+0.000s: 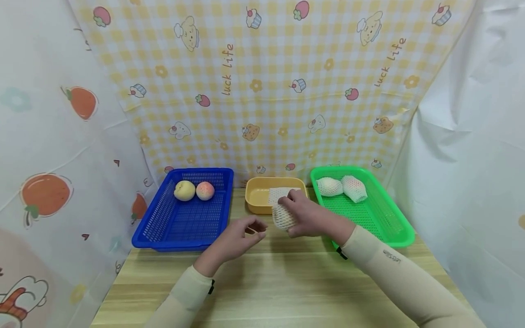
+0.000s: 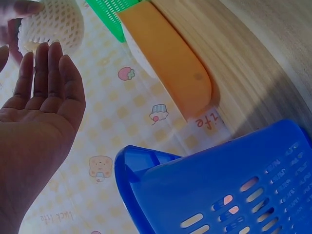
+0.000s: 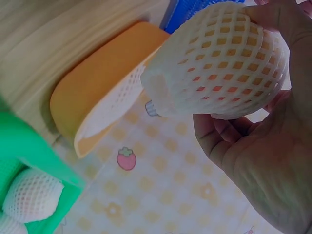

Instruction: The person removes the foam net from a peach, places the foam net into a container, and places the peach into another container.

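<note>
My right hand grips a peach in a white foam net above the table, in front of the yellow tray. Through the mesh, yellow and red skin shows in the right wrist view. Thumb and fingers lie on opposite sides of it. My left hand is just left of the netted peach, its fingers loosely extended and nothing held. In the left wrist view its fingertips overlap the net's lower edge. The yellow tray behind holds white foam nets, partly covered by my right hand.
At the left stands a blue basket with two bare peaches, one pale yellow and one pinkish. A green basket at the right holds two netted peaches. A patterned cloth hangs close behind.
</note>
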Available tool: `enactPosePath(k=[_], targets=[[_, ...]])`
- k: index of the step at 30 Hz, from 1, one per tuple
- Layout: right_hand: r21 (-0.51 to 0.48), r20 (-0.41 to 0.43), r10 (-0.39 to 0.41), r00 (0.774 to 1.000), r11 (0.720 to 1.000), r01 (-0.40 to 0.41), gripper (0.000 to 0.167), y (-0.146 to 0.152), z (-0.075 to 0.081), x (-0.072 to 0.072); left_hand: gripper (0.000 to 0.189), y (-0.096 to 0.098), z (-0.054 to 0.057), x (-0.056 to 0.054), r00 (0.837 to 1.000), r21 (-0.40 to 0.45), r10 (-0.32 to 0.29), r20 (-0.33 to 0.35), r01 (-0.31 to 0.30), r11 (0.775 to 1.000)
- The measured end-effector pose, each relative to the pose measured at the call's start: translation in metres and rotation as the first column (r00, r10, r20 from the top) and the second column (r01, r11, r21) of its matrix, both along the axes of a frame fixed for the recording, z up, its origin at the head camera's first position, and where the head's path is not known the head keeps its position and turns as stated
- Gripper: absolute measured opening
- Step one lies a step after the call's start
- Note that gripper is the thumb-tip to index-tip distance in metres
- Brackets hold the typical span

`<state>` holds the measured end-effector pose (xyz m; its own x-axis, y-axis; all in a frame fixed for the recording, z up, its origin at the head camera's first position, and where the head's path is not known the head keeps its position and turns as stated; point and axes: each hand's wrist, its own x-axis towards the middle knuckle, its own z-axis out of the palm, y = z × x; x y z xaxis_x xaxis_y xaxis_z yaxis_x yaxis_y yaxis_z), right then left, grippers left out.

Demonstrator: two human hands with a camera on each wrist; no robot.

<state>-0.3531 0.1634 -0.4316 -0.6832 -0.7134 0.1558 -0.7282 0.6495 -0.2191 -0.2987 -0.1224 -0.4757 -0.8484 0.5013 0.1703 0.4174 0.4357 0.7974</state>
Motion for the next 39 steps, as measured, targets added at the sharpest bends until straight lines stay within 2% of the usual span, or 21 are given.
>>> enactPosePath(k=[4, 10, 16, 19, 25, 31, 39], targets=[[-0.029, -0.006, 0.020, 1.000, 0.999, -0.021, 0.080, -0.006, -0.007, 0.003, 0.016, 0.000, 0.000, 0.000, 1.000, -0.005, 0.000, -0.005, 0.000, 1.000], [0.006, -0.009, 0.000, 1.000, 1.000, 0.000, 0.081, -0.013, -0.032, 0.004, 0.022, 0.000, 0.001, 0.000, 1.000, -0.003, -0.009, -0.018, 0.009, 1.000], [0.038, 0.081, -0.046, 0.996, 0.998, 0.043, 0.083, -0.015, -0.052, 0.005, 0.026, -0.001, 0.001, 0.000, 1.000, -0.005, -0.012, -0.013, 0.012, 1.000], [0.033, 0.099, -0.051, 0.994, 0.998, 0.048, 0.082, -0.016, -0.057, 0.005, 0.025, -0.001, 0.000, 0.000, 1.000, -0.008, -0.013, -0.017, 0.013, 1.000], [0.043, 0.063, -0.027, 0.998, 0.999, 0.024, 0.082, -0.019, -0.070, 0.005, 0.023, -0.001, -0.003, -0.003, 0.999, 0.004, -0.025, -0.033, 0.026, 1.000], [0.064, 0.109, -0.018, 0.994, 0.998, 0.012, 0.079, -0.025, -0.078, 0.008, 0.023, 0.000, -0.004, -0.004, 0.999, 0.016, -0.029, -0.034, 0.030, 0.999], [0.060, 0.114, -0.004, 0.993, 0.998, -0.003, 0.078, -0.033, -0.087, 0.010, 0.024, 0.000, -0.003, -0.004, 0.999, -0.003, -0.021, -0.035, 0.021, 1.000]])
